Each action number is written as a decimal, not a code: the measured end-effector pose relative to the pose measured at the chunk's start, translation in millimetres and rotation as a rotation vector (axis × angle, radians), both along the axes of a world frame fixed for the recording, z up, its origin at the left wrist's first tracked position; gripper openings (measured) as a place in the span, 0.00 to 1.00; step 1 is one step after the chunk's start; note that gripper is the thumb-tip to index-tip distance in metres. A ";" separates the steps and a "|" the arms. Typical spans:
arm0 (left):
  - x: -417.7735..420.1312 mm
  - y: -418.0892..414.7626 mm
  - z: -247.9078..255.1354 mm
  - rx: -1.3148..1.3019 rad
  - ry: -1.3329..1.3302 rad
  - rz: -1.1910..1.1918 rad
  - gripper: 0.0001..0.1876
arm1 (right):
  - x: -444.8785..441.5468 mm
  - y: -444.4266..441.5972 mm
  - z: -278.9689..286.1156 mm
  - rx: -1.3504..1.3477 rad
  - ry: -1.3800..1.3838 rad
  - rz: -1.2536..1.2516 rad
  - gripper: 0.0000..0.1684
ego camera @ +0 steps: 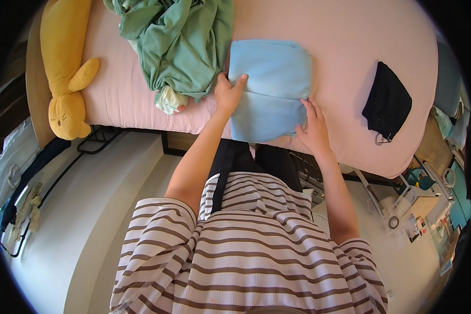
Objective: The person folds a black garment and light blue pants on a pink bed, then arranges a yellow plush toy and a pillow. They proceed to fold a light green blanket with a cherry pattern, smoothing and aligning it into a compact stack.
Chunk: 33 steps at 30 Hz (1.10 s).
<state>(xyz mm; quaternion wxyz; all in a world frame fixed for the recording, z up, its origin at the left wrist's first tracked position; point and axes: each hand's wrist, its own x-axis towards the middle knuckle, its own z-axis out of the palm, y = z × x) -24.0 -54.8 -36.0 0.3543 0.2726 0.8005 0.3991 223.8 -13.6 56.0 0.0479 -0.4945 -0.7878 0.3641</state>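
Observation:
A light blue cloth (269, 68), folded into a thick rectangular bundle, lies before me near the bed's front edge. A crease runs across its middle. My left hand (228, 94) holds its left edge, thumb on top and the other fingers partly hidden at the side. On the opposite edge, my right hand (314, 127) grips the cloth with fingertips at the crease and the thumb lower down. Left of the bundle is a crumpled green garment or cloth (180, 51), close to my left hand. A pale patterned bit of fabric (170, 101) pokes out beneath it.
A pink sheet (345, 78) covers the bed. At the left lies a yellow plush toy (66, 114), its head at the bed's edge. A folded black garment (388, 102) rests at the right. Beyond the bed's right end stands a cluttered shelf or cart (420, 204).

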 end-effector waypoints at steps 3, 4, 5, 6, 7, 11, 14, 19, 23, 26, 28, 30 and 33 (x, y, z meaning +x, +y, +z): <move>0.6 18.8 9.6 0.120 0.475 -0.097 0.22 | 23.0 0.1 -27.6 -0.013 0.086 -0.067 0.30; 1.5 34.1 24.0 0.211 0.646 -0.157 0.22 | 27.4 -3.5 -33.4 -0.027 0.104 -0.146 0.28; 2.9 48.5 35.7 0.306 0.818 -0.217 0.22 | 32.5 -7.7 -40.0 -0.041 0.125 -0.225 0.26; 4.5 62.9 42.3 0.369 0.783 -0.325 0.21 | 43.7 -17.5 -58.7 -0.122 0.128 -0.322 0.22; 7.5 80.1 46.1 0.437 0.743 -0.435 0.20 | 57.6 -32.3 -85.2 -0.198 0.131 -0.424 0.19; 34.9 132.4 29.4 0.652 0.726 -0.804 0.15 | 43.4 -30.6 -56.0 -1.094 0.368 -1.134 0.11; 62.9 149.1 34.4 0.358 0.696 -0.967 0.11 | 54.2 -39.1 -66.1 -1.311 0.424 -1.234 0.13; 73.7 170.6 20.0 0.115 0.678 -1.024 0.13 | 45.7 -43.1 -65.2 -1.200 0.566 -1.312 0.13; 68.5 175.9 24.4 -0.057 0.716 -1.075 0.13 | 40.4 -50.6 -66.0 -0.986 0.665 -1.334 0.12; 60.5 183.8 26.8 -0.075 0.764 -1.111 0.15 | 36.2 -52.0 -53.5 -0.850 0.743 -1.304 0.14; 55.4 189.0 33.3 -0.054 0.725 -1.047 0.14 | 40.7 -52.6 -49.7 -0.818 0.906 -1.346 0.15; 50.1 192.5 40.9 -0.055 0.684 -0.976 0.13 | 44.9 -52.1 -47.3 -0.814 1.024 -1.408 0.16; 48.0 194.3 49.2 -0.086 0.637 -0.905 0.13 | 50.2 -51.9 -47.4 -0.860 1.118 -1.509 0.16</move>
